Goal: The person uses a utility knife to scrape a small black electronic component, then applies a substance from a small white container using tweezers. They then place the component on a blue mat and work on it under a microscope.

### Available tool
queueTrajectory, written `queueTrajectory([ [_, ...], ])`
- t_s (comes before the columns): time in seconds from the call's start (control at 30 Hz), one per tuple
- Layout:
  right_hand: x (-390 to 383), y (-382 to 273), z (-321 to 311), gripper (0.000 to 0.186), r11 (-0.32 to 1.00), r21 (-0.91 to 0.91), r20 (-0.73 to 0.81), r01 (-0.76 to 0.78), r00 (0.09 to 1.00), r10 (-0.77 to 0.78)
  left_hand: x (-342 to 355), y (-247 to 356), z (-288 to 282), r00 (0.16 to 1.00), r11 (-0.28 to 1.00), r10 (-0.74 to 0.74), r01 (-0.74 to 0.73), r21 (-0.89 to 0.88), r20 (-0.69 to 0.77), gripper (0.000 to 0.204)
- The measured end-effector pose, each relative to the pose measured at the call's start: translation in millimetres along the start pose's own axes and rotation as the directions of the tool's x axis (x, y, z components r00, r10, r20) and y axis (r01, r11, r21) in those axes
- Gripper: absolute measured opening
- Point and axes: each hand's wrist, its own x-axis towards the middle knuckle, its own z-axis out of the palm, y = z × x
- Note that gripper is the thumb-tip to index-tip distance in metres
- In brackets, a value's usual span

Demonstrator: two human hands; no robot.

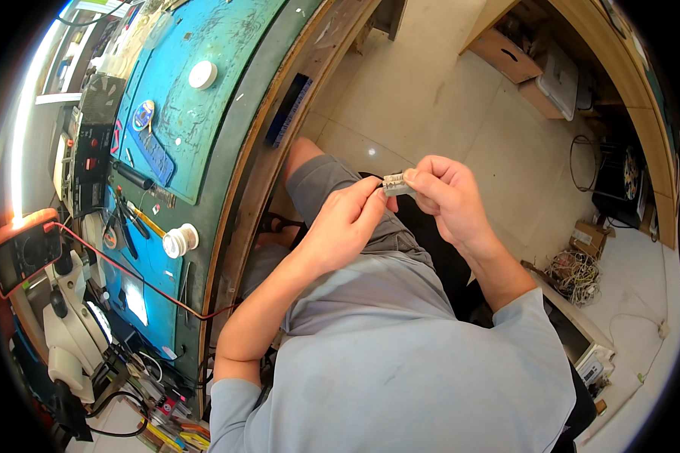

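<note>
Above my lap, both hands meet at a small flat greyish piece with dark cut-outs, which looks like a double-edged razor blade. My left hand pinches its left end between thumb and fingers. At the other end, the thumb and forefinger of my right hand are closed on it, with the remaining fingers curled. Fingertips cover both ends of the piece, so only its middle shows.
To the left stands a workbench with a blue mat, carrying a solder wire spool, pliers and a white round container. A multimeter and microscope stand farther left. Tangled wires lie on the floor at right.
</note>
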Motion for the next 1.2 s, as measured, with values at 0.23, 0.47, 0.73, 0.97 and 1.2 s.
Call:
queueTrajectory([
  [0.23,0.7,4.0,1.5,0.023,1.000,-0.030,-0.005,0.009,1.000,-0.009,-0.9,2.0,-2.8,1.000,0.999,-0.028,0.028,0.028,0.006,0.022],
  [0.47,3.0,6.5,4.4,0.022,0.999,-0.032,-0.036,0.016,0.999,-0.017,-1.7,4.8,-2.5,1.000,0.997,0.011,-0.009,0.078,-0.019,0.021],
  [0.73,11.6,9.0,1.1,0.022,0.998,0.019,-0.160,0.052,0.986,-0.049,-4.1,-2.0,-0.2,0.999,0.995,0.043,-0.040,0.088,-0.024,0.023],
  [0.97,6.9,9.0,-7.0,0.024,0.994,0.076,-0.121,0.075,0.991,-0.066,-2.4,6.4,-6.2,0.999,0.998,0.003,-0.001,0.057,-0.053,0.024],
  [1.2,3.4,9.4,8.7,0.023,0.998,0.043,-0.064,-0.047,0.997,0.049,-4.5,1.6,-4.3,0.999,0.999,0.000,0.001,0.040,-0.045,0.024],
])
